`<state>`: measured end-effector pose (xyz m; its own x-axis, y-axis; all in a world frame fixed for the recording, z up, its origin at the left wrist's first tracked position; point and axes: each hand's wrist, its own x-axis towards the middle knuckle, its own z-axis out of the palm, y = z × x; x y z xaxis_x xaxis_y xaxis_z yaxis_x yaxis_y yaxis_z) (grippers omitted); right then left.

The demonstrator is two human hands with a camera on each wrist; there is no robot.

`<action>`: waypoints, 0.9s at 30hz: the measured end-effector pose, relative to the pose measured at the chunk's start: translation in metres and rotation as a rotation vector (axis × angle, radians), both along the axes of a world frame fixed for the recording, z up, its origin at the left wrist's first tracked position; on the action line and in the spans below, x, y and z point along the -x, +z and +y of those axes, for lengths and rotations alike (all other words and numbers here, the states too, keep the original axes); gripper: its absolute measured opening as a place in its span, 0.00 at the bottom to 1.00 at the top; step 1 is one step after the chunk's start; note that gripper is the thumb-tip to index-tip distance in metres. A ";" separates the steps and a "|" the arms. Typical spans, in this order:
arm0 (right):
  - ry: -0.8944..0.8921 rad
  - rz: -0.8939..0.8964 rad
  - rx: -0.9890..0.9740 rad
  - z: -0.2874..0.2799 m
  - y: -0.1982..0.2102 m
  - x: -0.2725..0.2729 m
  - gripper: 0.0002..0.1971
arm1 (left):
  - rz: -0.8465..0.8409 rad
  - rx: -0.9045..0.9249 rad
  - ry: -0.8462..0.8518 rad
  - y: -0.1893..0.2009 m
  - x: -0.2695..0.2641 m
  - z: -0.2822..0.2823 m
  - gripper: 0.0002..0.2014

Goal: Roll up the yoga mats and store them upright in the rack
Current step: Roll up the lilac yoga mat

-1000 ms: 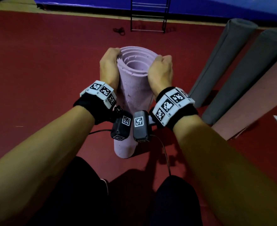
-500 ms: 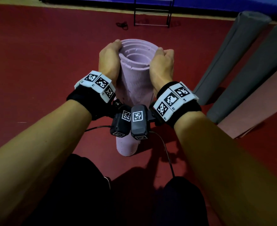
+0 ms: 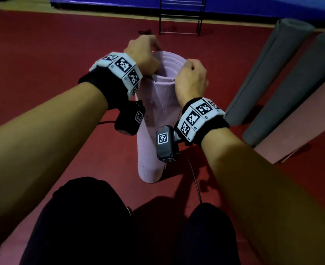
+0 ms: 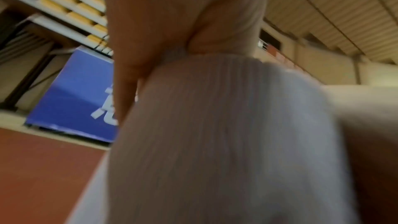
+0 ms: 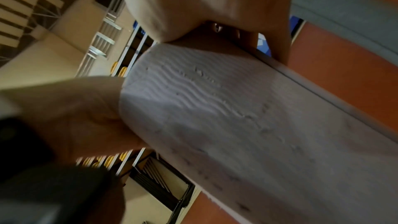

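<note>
I have the pink mat [image 3: 154, 119] rolled and standing on end on the red floor [image 3: 43, 64], just ahead of my knees, with the rack [image 3: 180, 16] well beyond it by the blue wall. My left hand [image 3: 145, 52] curls over the far rim, fingers hooked into the coil; my right hand [image 3: 191, 79] pinches the near rim the same way. Foam like this looks light and soft, ribbed enough not to slip, but I judge the spiral wants to spring loose. To carry it I'd grip around the body, mid-height, not the rim. Two grey mats [image 3: 272, 73] lie rolled on the right.
</note>
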<state>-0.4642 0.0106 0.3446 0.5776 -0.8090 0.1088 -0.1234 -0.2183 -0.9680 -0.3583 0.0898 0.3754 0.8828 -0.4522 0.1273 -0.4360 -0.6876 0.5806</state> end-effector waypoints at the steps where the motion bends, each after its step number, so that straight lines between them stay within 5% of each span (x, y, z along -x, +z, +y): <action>1: -0.008 0.007 0.021 -0.001 0.000 0.001 0.17 | -0.033 -0.101 -0.043 0.005 0.002 -0.004 0.26; 7: -0.059 0.101 0.102 0.003 -0.003 0.008 0.17 | -0.232 -0.473 -0.070 0.003 0.014 -0.015 0.18; 12: 0.076 0.181 0.110 0.006 0.009 0.008 0.21 | -0.219 -0.441 -0.003 -0.001 0.011 -0.011 0.16; 16: 0.120 0.151 -0.081 0.006 0.015 0.007 0.30 | -0.131 -0.305 0.117 -0.004 0.009 -0.012 0.14; 19: 0.077 0.084 -0.172 0.012 0.016 0.004 0.28 | -0.086 -0.234 0.124 -0.004 0.006 -0.010 0.16; 27: 0.168 0.205 0.031 0.003 0.022 0.003 0.17 | -0.136 -0.264 0.115 0.000 0.016 -0.013 0.14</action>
<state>-0.4677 0.0140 0.3667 0.7164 -0.6977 -0.0009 -0.2754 -0.2817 -0.9191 -0.3743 0.0763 0.3755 0.9130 -0.3833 0.1395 -0.4079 -0.8563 0.3169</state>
